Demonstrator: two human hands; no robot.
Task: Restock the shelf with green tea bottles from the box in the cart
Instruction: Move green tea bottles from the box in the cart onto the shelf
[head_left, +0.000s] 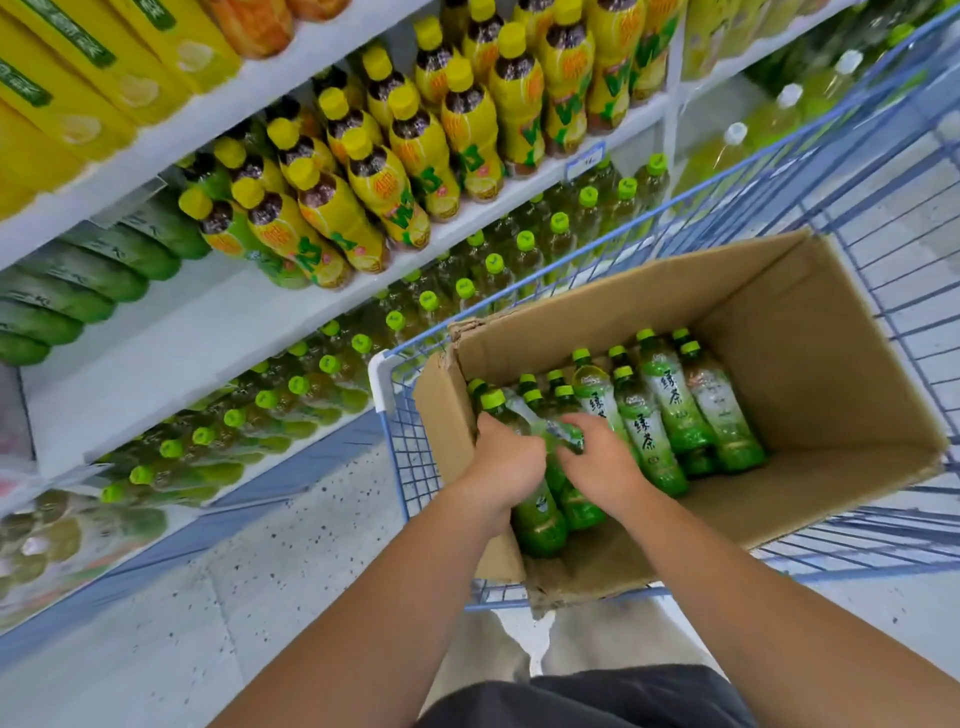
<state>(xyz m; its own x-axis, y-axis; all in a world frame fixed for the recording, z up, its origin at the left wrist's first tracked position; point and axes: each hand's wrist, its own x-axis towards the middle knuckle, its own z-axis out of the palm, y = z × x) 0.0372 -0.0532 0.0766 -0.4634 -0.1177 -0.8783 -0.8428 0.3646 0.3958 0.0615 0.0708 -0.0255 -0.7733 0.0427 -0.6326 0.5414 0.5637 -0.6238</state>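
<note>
Inspector: Currently, what is the hand status?

Clerk: Both are grasping. The left hand (506, 457) curls over a green-capped bottle (492, 399) by the box's left wall, and the right hand (602, 462) grips the neighbouring bottle (584, 512).

Inspector: Stock location?

Clerk: The green tea bottles (670, 410) lie in the cardboard box (831, 364), centre-right of frame, inside the blue wire cart (410, 467). The shelf (156, 332) is at left.

I count one cart (377, 379); one box (831, 364); two hands, my left hand (506, 457) and right hand (602, 462); about twelve green tea bottles (675, 405) in the box.
</note>
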